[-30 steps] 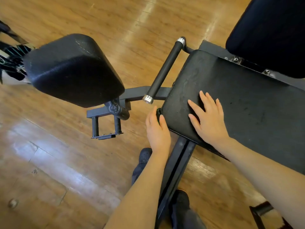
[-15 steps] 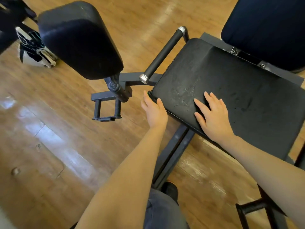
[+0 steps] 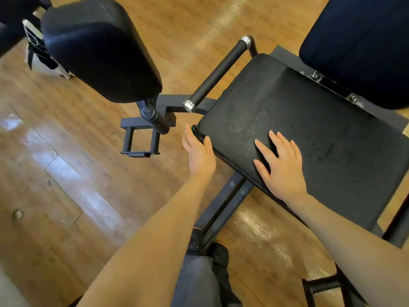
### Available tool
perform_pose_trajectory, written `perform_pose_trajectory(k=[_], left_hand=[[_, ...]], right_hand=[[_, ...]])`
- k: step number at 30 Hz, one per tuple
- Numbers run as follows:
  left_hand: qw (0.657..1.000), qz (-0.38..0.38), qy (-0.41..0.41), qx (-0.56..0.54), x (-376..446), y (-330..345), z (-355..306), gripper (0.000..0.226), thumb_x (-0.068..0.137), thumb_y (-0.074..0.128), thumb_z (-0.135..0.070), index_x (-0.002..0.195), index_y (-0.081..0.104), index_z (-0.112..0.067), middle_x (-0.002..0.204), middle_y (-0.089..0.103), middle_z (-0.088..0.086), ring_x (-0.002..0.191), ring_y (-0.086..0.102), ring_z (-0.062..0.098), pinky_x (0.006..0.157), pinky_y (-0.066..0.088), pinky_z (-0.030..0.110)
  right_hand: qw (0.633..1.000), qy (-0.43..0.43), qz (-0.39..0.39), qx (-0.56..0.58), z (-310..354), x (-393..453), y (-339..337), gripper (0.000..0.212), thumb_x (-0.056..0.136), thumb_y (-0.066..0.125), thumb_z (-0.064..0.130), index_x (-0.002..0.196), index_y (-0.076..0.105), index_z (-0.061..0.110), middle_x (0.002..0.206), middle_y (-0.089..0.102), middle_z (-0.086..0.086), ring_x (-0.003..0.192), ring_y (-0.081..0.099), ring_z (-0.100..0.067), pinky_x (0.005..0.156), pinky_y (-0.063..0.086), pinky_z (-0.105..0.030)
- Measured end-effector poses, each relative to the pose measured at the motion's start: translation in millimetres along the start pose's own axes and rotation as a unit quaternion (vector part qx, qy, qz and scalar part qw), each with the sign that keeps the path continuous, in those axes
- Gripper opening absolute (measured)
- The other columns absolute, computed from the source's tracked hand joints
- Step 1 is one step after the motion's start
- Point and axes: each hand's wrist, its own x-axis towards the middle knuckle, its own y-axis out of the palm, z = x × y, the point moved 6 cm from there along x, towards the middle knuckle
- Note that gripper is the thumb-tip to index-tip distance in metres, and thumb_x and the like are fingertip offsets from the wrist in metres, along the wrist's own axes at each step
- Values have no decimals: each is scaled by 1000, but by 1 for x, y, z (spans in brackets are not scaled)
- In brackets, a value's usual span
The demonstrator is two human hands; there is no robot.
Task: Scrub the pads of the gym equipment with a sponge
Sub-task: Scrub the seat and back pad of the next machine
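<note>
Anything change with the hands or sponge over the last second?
Hardly. The left hand still holds the dark sponge against the seat pad's front corner; the right hand stays flat on the pad. Only the camera view shifted.

A: What blocks the left hand (image 3: 200, 155)?

B: The seat pad (image 3: 314, 138) edge lies just to its right, touching the thumb side. Ahead of its fingertips a grip bar (image 3: 218, 75) slants away, with a steel bracket (image 3: 143, 129) ahead and to the left, and the big roller pad (image 3: 99, 49) looms over that.

A: Any free room?

B: Bare wooden floor (image 3: 66, 173) opens to the left of that hand and back toward the wrist. Between the two hands the seat corner fills the gap.

A: And the right hand (image 3: 281, 165)?

B: It lies flat on the seat; open pad stretches ahead and to its right, until the back pad (image 3: 358, 45) rises there.
</note>
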Motion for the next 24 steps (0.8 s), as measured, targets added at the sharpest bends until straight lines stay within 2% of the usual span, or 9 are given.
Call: perform_pose_trajectory(k=[6, 15, 24], left_hand=[[1000, -14, -6, 16, -1, 2, -4, 60, 103, 38, -22, 153, 5, -22, 158, 6, -2, 135, 35, 17, 92, 27, 22], [999, -19, 3, 36, 3, 2, -3, 60, 103, 40, -23, 153, 7, -23, 158, 6, -3, 132, 39, 19, 90, 33, 24], [999, -32, -9, -22, 0, 4, -4, 59, 103, 40, -18, 153, 8, -21, 158, 7, 0, 138, 30, 16, 95, 26, 18]], right_hand=[[1000, 5, 3, 3, 1, 3, -1, 50, 98, 34, 47, 139, 50, 24, 149, 39, -13, 141, 30, -30, 117, 16, -48], [1000, 2, 4, -13, 0, 5, 2, 49, 97, 38, 44, 140, 49, 22, 149, 38, -15, 141, 30, -32, 116, 19, -52], [1000, -11, -11, -9, 1, 6, 0, 48, 98, 37, 43, 140, 49, 21, 149, 37, -16, 140, 29, -33, 116, 18, -51]])
